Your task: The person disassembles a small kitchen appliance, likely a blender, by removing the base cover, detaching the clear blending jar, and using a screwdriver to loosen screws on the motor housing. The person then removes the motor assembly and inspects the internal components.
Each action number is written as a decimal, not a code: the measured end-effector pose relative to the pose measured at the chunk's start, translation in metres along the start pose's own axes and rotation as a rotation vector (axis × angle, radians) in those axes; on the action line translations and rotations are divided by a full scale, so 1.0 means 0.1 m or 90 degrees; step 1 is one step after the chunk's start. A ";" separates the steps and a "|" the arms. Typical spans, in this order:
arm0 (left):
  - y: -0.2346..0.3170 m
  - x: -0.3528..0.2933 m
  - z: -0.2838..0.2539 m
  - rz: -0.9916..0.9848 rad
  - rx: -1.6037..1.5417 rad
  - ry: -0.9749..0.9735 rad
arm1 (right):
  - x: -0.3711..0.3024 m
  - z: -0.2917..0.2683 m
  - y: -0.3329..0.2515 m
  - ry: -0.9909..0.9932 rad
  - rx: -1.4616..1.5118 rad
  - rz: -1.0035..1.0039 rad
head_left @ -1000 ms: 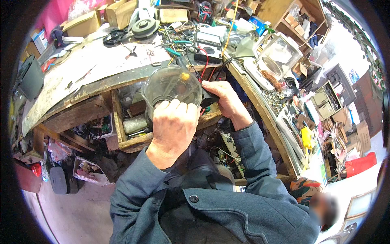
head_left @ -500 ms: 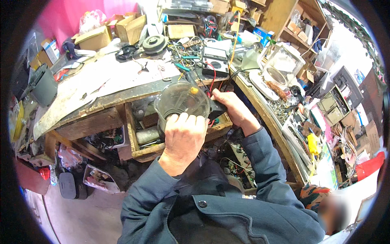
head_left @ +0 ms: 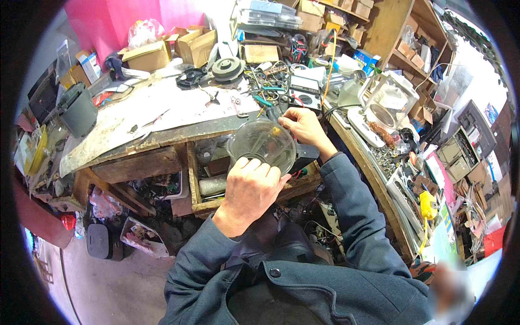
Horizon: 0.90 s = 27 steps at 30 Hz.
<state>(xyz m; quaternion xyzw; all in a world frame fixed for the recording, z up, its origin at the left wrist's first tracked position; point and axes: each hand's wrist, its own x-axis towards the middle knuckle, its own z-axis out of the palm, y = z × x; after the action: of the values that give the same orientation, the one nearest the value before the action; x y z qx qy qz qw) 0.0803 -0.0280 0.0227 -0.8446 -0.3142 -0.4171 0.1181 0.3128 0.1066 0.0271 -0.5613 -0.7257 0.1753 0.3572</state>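
A transparent round jug (head_left: 260,143) with a yellow spot on its far side is tilted above the open wooden drawer (head_left: 203,208). My left hand (head_left: 252,187) is closed on its near side; its fingers curl over and hide what they grip there. At the jug's far right my right hand (head_left: 306,130) has thumb and fingers pinched together beside a dark rod-like handle (head_left: 272,114); what lies between the fingertips cannot be made out. Under the right wrist is a black block (head_left: 307,153). Behind the right hand a multimeter (head_left: 305,92) with red and black leads lies on the bench.
White paper (head_left: 162,116) covers much of the workbench. Grey round motor parts (head_left: 227,69), pliers and tangled wires lie toward the back. On the right bench stand a clear appliance housing (head_left: 392,100), loose screws and a yellow tape measure (head_left: 428,205). A blurred person is at the lower right.
The view has shifted, so the bench sits further right and lower. My right hand has moved up toward the dark handle at the jug's far edge. My left hand keeps its grip.
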 end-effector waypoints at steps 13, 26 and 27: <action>-0.36 -0.05 -0.18 -0.017 0.024 0.094 | -0.84 0.28 0.63 0.135 0.063 0.065; -0.85 -0.11 -0.59 -0.135 0.194 0.253 | -0.95 0.41 0.34 -0.158 -0.342 0.125; -0.84 -0.09 -0.63 -0.138 0.205 0.258 | -0.93 0.41 0.36 -0.162 -0.345 0.118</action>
<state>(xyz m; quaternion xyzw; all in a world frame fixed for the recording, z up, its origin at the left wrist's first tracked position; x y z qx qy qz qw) -0.0162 0.0040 0.0502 -0.6756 -0.4348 -0.5326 0.2660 0.3195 0.0363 -0.0544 -0.6734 -0.7306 0.0765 0.0831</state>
